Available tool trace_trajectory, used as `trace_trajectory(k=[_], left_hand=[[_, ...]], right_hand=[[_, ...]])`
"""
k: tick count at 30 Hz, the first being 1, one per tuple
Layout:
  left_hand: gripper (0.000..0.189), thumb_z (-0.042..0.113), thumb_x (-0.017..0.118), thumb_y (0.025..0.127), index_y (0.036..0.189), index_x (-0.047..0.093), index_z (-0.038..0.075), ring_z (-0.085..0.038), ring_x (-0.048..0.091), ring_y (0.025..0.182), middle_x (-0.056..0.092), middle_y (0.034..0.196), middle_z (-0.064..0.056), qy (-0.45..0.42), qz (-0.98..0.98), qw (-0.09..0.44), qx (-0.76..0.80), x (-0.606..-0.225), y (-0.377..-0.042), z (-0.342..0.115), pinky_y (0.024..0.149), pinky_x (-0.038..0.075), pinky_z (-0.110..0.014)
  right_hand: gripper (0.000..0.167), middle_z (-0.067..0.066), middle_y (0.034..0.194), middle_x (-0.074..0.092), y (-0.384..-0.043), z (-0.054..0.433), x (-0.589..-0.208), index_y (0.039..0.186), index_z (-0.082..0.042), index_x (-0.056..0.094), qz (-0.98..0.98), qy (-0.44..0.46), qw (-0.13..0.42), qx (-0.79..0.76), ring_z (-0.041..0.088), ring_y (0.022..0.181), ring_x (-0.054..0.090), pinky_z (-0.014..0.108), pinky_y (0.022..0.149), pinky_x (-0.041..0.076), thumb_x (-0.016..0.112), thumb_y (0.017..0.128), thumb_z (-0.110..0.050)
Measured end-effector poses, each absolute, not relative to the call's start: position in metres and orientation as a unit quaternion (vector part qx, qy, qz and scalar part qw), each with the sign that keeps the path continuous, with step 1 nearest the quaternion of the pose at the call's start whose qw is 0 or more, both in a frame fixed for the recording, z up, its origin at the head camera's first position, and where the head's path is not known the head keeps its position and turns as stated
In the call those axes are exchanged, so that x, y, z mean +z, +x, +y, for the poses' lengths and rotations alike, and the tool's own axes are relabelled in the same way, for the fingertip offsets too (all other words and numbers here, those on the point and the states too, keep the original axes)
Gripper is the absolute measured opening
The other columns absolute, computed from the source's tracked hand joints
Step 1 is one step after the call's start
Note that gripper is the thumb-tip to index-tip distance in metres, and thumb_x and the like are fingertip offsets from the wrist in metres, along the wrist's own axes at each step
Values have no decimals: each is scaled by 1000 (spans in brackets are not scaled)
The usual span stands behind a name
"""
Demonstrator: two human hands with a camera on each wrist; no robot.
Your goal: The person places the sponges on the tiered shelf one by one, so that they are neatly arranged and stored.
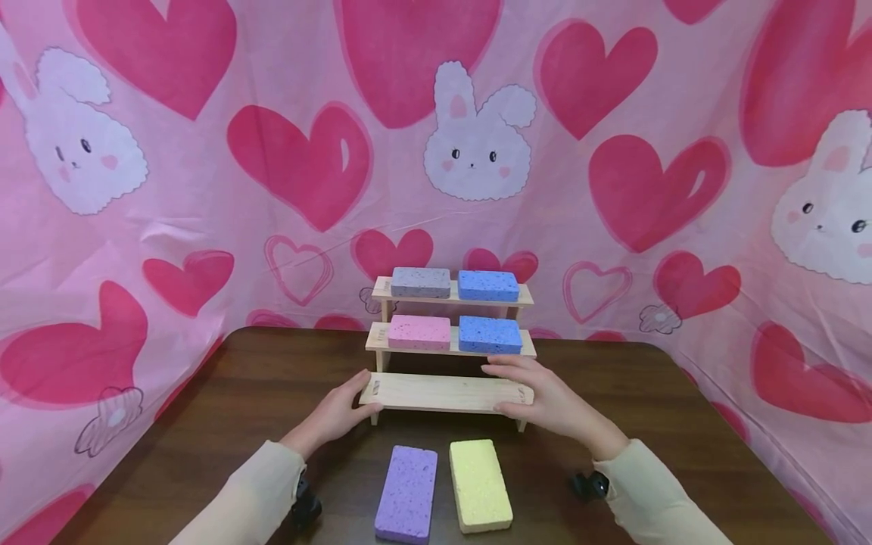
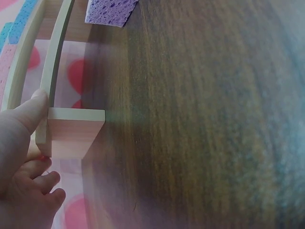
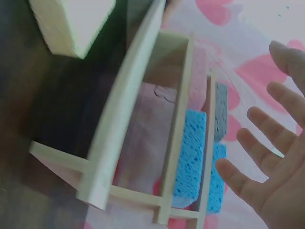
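A three-tier wooden display rack [image 1: 436, 393] stands on the table before me. At its left end my left hand [image 1: 341, 409] grips the lowest shelf, thumb on the front edge and fingers around the other side, as the left wrist view shows. My right hand [image 1: 548, 397] hovers by the right end of that shelf. Its fingers are spread and hold nothing in the right wrist view. A pink sponge [image 1: 418, 333] and a blue sponge [image 1: 489, 335] sit on the middle shelf. Above them are a grey sponge [image 1: 420, 284] and another blue sponge [image 1: 487, 287].
In front of the rack a purple sponge [image 1: 407, 493] and a yellow sponge [image 1: 480, 486] lie side by side on the dark wooden table [image 1: 613, 393]. A pink cloth [image 1: 395, 197] with hearts and rabbits hangs behind and at both sides.
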State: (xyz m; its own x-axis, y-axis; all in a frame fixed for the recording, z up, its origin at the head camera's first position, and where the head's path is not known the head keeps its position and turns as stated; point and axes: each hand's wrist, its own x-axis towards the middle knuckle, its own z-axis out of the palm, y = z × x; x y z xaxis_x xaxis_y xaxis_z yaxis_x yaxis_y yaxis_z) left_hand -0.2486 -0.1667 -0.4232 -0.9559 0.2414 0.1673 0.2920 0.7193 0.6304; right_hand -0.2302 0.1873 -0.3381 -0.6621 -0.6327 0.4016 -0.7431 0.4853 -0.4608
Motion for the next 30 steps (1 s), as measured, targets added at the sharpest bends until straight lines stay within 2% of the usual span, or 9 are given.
trace_trajectory(k=[5,13,18,25,30], left_hand=[[72,25,69,83,138,35,-7,-34,32,129,32,142,-22,-146,-926,39,-347,-424,-249,-167,103,29,-46],[72,25,69,83,138,34,-7,-35,32,129,32,142,-22,-145,-926,39,-346,-424,-249,-167,102,29,-47],[73,27,69,83,138,34,-6,-35,31,130,32,143,-22,-141,-926,34,-349,-424,-249,-167,102,29,-47],[73,27,69,83,138,34,-6,-35,31,129,32,142,-22,-143,-925,36,-350,-424,-249,-168,102,29,-47],[74,28,69,83,139,34,-6,-35,31,130,31,143,-22,-142,-924,34,-352,-423,-248,-167,102,29,-47]], right_hand=[[56,-1,134,47,-216,189,-350,130,-19,54,-861,406,51,303,20,122,40,49,92,41,71,80,-38],[61,6,134,45,-206,190,-371,130,-15,53,-850,442,13,286,22,123,38,42,93,41,77,76,-26],[63,6,137,42,-202,191,-381,133,-17,51,-847,454,-19,277,22,124,37,43,95,38,76,76,-29],[63,12,136,41,-198,190,-393,133,-14,50,-831,486,-43,268,23,124,36,37,95,39,73,78,-33],[68,16,138,36,-195,187,-398,136,-12,45,-814,518,-61,255,26,124,34,36,95,39,72,78,-37]])
